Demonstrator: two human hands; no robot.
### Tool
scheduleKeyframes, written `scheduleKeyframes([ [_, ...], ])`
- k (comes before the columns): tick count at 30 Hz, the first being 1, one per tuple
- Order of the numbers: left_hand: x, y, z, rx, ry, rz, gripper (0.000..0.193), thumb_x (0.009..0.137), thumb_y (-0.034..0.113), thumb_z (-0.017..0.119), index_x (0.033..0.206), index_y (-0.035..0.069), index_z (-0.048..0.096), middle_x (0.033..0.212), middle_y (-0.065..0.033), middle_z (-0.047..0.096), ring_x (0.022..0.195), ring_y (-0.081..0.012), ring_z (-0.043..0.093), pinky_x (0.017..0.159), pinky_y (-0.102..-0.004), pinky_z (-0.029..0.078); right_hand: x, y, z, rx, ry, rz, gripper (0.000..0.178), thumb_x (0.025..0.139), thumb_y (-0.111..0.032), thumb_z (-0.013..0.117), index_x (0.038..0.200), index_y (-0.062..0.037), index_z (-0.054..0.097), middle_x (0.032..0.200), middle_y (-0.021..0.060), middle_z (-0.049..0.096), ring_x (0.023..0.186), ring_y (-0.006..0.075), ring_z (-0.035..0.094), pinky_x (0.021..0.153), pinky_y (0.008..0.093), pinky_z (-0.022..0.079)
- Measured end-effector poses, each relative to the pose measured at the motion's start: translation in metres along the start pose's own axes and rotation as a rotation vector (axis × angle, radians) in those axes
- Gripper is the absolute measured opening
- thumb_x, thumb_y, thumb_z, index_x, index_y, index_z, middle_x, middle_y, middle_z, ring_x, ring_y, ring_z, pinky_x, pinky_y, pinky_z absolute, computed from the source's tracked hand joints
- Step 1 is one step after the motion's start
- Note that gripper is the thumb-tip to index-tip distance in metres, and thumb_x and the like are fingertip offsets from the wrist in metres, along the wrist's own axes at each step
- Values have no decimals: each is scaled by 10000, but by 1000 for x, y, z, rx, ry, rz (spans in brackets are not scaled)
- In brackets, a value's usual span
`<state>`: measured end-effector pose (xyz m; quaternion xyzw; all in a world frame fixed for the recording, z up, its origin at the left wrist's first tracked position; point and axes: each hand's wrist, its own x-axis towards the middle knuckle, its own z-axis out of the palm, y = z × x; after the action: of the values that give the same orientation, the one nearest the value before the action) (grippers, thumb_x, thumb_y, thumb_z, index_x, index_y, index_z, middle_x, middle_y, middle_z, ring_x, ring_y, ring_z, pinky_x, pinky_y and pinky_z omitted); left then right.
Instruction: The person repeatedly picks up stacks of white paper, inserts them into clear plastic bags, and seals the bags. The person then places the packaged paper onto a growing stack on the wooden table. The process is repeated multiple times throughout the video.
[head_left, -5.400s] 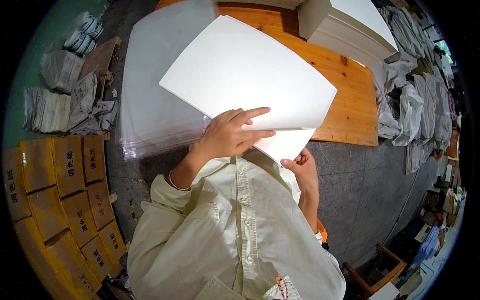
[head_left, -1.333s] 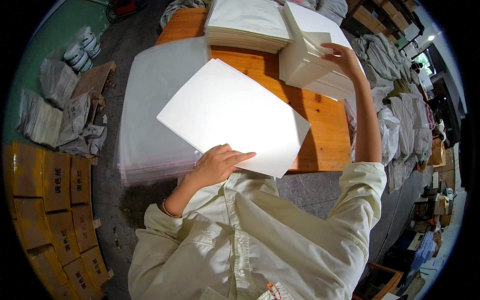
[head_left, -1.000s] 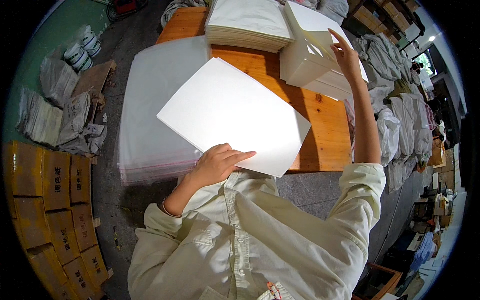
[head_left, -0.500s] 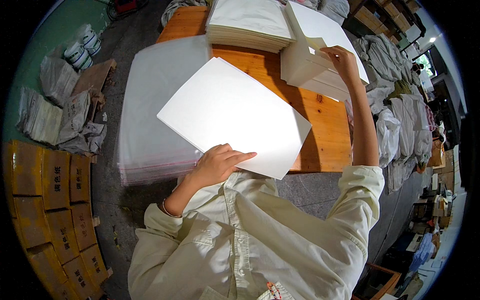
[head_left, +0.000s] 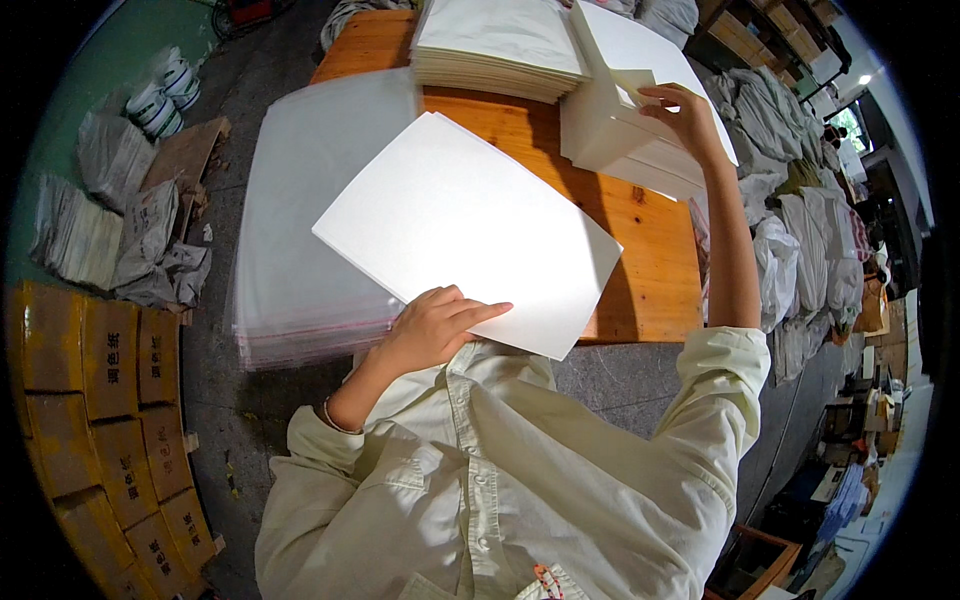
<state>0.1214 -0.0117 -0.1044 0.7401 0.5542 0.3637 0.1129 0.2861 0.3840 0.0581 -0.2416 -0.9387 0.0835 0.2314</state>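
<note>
My left hand point(head_left: 442, 325) grips the near edge of a few white paper sheets point(head_left: 470, 225), index finger stretched along the top and thumb hidden. These sheets lie at a slant, partly over the clear plastic sleeves point(head_left: 320, 200). At the far right my right hand point(head_left: 683, 118) reaches over a tall stack of white paper point(head_left: 640, 40). Its bent fingers pinch at the stack's near edge, where a pale yellowish corner point(head_left: 634, 82) is lifted. The exact fingertip contact is small and hard to see.
Another stack of wrapped white paper point(head_left: 500, 45) stands at the back of the orange wooden table point(head_left: 655, 290). Taped cardboard boxes point(head_left: 85, 400) are piled at the left. Grey and white plastic bags point(head_left: 790, 230) crowd the right side. White tubs point(head_left: 155, 110) stand at the far left.
My right hand's fingers have bent slightly and shifted a little at the stack's lifted corner. The left hand and its sheets stay practically where they were.
</note>
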Motion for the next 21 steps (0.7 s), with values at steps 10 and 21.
scheduleKeyframes([
  [10,1,0,0,3,10,9,552,705,37,659,1236,162,579,1012,-17,655,757,-217,523,750,-328,461,-2,20,10,33,163,47,176,834,-119,659,991,-49,694,903,85,704,789,168,682,684,269,527],
  [21,0,0,0,13,21,24,609,700,46,658,1282,173,535,956,-5,640,774,-199,521,769,-324,460,1,-10,26,-234,442,-18,167,880,-194,599,1027,-124,637,950,90,682,758,217,689,608,314,535],
])
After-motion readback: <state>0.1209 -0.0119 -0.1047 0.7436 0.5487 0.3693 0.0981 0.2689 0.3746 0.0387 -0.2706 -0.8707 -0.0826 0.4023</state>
